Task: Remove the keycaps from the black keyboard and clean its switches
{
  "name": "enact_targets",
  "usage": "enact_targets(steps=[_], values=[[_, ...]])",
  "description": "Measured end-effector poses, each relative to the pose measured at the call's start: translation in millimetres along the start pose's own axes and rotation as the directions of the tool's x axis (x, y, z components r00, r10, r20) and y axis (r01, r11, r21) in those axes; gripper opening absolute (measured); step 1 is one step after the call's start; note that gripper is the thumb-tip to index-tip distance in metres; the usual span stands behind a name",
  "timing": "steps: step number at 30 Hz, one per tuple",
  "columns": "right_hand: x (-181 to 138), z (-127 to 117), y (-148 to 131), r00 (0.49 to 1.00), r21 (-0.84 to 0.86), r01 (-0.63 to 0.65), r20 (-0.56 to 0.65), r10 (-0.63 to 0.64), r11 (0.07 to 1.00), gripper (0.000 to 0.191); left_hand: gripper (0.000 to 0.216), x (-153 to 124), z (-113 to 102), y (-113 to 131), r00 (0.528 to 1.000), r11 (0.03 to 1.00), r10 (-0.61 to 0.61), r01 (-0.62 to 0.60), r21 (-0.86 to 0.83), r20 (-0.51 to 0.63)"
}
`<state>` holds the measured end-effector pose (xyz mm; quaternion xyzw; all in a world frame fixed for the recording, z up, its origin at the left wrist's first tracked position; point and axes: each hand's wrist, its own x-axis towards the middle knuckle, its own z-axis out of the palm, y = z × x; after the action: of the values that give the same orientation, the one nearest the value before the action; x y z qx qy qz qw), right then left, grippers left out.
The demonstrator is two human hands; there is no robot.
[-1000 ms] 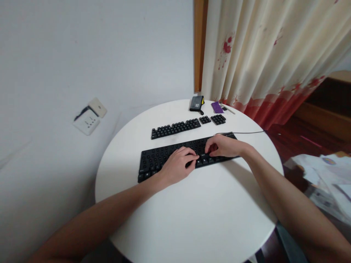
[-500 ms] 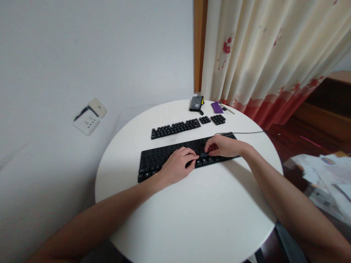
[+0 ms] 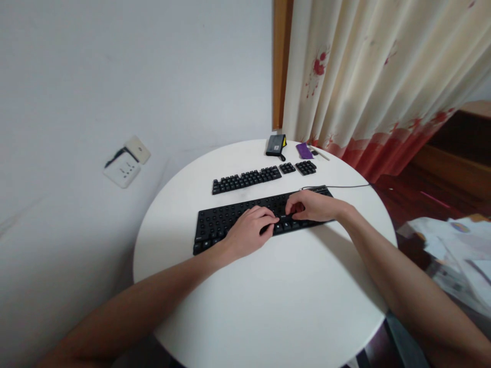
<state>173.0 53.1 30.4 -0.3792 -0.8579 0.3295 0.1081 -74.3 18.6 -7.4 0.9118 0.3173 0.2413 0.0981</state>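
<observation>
Arching over keyboard (image 3: 218,223), right hand (image 3: 311,204)

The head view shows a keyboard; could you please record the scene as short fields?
Surface: round white table
Keyboard: black, front-row keys in place, bare key positions behind them
Left hand: over the keyboard's front edge
Right hand: bent fingers at the keyboard, right of the left hand; grip hidden
Detached keycaps: black, three groups beyond the keyboard
Far side: dark case, purple item
Cable: runs rightward to the table edge
</observation>
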Motion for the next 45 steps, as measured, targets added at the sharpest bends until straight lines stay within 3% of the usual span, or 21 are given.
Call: enact_targets(steps=[10,16,23,30,35,41,45], values=[[-3.6,-3.7,-10.8,0.997,-0.085,0.065,-0.027,-0.067,0.994,0.034,0.023,-1.0,-0.1,0.6,1.000,1.000,0.003,-0.003,-0.004,-0.007],[-4.0,-2.2,-13.9,1.000,-0.095,0.004,-0.020,-0.006,0.995,0.046,0.024,-0.5,-2.7,2.7,1.000,1.000,0.003,-0.003,0.003,0.000],[-1.0,0.3,-15.1,0.997,-0.146,-0.076,-0.034,0.072,0.986,0.046,0.023,-1.4,-5.0,3.9,0.999,0.999,-0.007,0.006,0.040,0.036],[-1.6,-0.6,-10.0,0.996,-0.160,-0.068,0.049,0.077,0.985,0.049,0.023,-2.4,-3.9,3.8,1.000,0.999,-0.008,0.007,0.054,0.027],[-0.6,-0.4,-8.4,0.999,-0.104,-0.028,0.025,0.031,0.994,0.049,0.029,-1.8,-4.9,7.6,0.997,0.994,-0.028,0.020,0.108,0.076],[-1.4,-6.4,8.3,0.995,-0.077,0.033,-0.095,-0.041,0.996,0.047,0.039,-2.7,-8.8,10.8,0.985,0.982,-0.015,-0.018,0.188,0.174],[-3.8,-8.4,12.6,0.999,-0.109,-0.020,-0.044,0.015,0.994,0.044,0.042,-3.2,-7.9,10.6,0.984,0.984,-0.026,-0.005,0.175,0.178]])
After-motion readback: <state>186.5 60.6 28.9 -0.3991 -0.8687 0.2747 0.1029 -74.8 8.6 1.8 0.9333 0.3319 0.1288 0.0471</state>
